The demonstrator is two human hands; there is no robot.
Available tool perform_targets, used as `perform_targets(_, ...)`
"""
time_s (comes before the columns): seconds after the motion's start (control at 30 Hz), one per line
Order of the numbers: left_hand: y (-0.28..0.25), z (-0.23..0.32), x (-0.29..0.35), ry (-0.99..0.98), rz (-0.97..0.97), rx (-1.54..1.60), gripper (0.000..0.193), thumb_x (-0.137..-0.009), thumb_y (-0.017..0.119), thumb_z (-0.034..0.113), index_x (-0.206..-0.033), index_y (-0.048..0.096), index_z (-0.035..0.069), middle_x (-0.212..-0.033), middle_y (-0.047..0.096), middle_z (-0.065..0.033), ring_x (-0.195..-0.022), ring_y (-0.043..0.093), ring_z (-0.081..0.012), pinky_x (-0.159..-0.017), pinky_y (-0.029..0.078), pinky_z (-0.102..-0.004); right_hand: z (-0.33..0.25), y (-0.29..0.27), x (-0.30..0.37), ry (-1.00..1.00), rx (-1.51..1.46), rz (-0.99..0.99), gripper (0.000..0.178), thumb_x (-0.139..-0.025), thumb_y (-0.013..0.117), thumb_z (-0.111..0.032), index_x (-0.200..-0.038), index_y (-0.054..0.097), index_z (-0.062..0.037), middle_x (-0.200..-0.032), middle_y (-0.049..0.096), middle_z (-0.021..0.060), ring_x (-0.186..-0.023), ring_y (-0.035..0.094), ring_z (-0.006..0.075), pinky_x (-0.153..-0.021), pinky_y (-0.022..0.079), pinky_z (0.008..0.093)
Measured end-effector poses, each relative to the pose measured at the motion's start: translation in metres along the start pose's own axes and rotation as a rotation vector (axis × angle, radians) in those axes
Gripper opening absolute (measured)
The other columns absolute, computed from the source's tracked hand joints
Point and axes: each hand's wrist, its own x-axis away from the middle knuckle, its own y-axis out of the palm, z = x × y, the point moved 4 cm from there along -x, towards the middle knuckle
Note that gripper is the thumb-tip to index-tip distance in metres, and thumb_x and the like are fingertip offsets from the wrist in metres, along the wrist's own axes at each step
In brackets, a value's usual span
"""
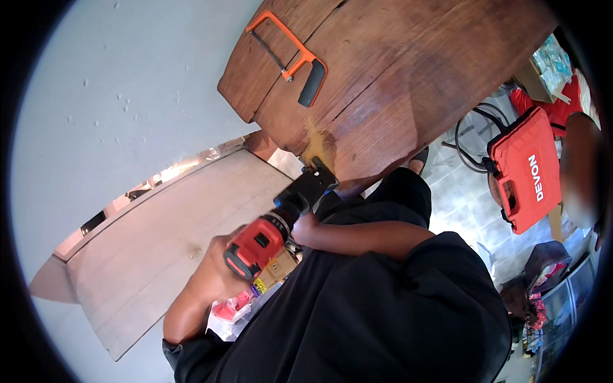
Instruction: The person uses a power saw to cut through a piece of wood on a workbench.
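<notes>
My left hand wraps round the handle end of a red and black cordless drill. On its front sits a black saw attachment, whose tip meets the edge of a brown wooden tabletop. Below the attachment, partly hidden behind it, my right hand closes on its underside; the fingers hardly show. Pale sawdust lies on the wood right by the tip. Farther up the tabletop rests an orange hacksaw with a black handle. The blade at the cut is hidden.
A red tool case stands at the right beside a dark cable. A pale wooden bench runs along the wall at the left. A cardboard box shows below the drill. Another person's blurred limb is at the right edge.
</notes>
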Motion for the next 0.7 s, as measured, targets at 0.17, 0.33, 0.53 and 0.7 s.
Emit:
perform_targets(0.17, -0.002, 0.006, -0.002, -0.025, -0.029, -0.022, 0.060, -0.062, 0.068, -0.001, -0.121, 0.061, -0.002, -0.088, 0.066, -0.0212, -0.078, 0.063, -0.0391, -0.079, 0.052, -0.0355, 0.004, -0.007, -0.007, -0.096, 0.236, 0.018, 0.029, -0.088, 0.064, 0.004, -0.110, 0.055, -0.0120, -0.104, 0.057, 0.0020, -0.098, 0.058, 0.0135, -0.085, 0.052, 0.0335)
perform_targets(0.33, -0.001, 0.001, -0.001, 0.009, -0.014, 0.015, 0.063, -0.061, 0.069, -0.001, -0.123, 0.060, -0.003, -0.088, 0.067, -0.0231, -0.079, 0.064, -0.0402, -0.078, 0.052, -0.0363, 0.018, -0.015, -0.015, 0.076, -0.073, -0.098, 0.023, -0.091, 0.063, 0.000, -0.108, 0.055, -0.0124, -0.101, 0.057, 0.0012, -0.096, 0.058, 0.0123, -0.084, 0.052, 0.0332)
perform_targets(0.53, 0.002, 0.004, 0.001, 0.020, 0.028, -0.024, 0.062, -0.062, 0.069, -0.001, -0.123, 0.061, -0.003, -0.089, 0.067, -0.0220, -0.079, 0.064, -0.0400, -0.078, 0.053, -0.0365, 0.015, -0.009, -0.015, 0.173, -0.408, -0.171, 0.008, -0.098, 0.057, -0.011, -0.105, 0.056, -0.0137, -0.099, 0.057, -0.0009, -0.095, 0.058, 0.0106, -0.084, 0.053, 0.0329)
perform_targets(0.7, -0.001, 0.003, 0.000, -0.006, 0.008, -0.018, 0.055, -0.065, 0.067, -0.002, -0.119, 0.062, -0.002, -0.088, 0.066, -0.0205, -0.077, 0.062, -0.0394, -0.077, 0.052, -0.0360, -0.001, 0.004, -0.004, -0.004, -0.204, -0.122, 0.010, -0.095, 0.060, -0.008, -0.102, 0.057, -0.0134, -0.098, 0.058, -0.0006, -0.092, 0.058, 0.0103, -0.081, 0.052, 0.0315)
